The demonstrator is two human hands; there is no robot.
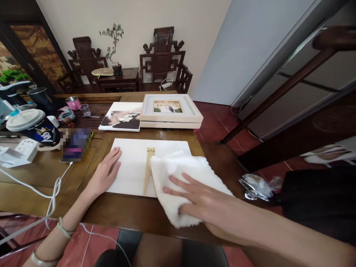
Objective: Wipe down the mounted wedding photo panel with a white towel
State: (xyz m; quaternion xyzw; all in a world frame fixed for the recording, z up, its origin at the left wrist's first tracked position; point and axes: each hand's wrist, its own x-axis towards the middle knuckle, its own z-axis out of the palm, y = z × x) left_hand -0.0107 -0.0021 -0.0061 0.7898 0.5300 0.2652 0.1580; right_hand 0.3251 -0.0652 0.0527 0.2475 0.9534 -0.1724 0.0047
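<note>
A flat white board (130, 167) lies on the wooden table. A narrow beige strip (149, 167), with several dark dots at its wider far end, runs along its middle. My left hand (107, 172) rests on the board's left edge, fingers stretched out and holding nothing. A fluffy white cloth (169, 163) covers the board's right part and spreads past its near right corner. On top of the cloth my right hand (194, 196) lies with its fingers spread, and the thumb presses into a fold. The cloth hides the board beneath it.
Behind the board are a pale picture frame (191, 111) and a photo print (122, 118). Left stand a lidded dark cup (41, 128), a blurred phone-like object (76, 144) and a white cable (57, 189). A dark wooden rail (278, 100) slants at right.
</note>
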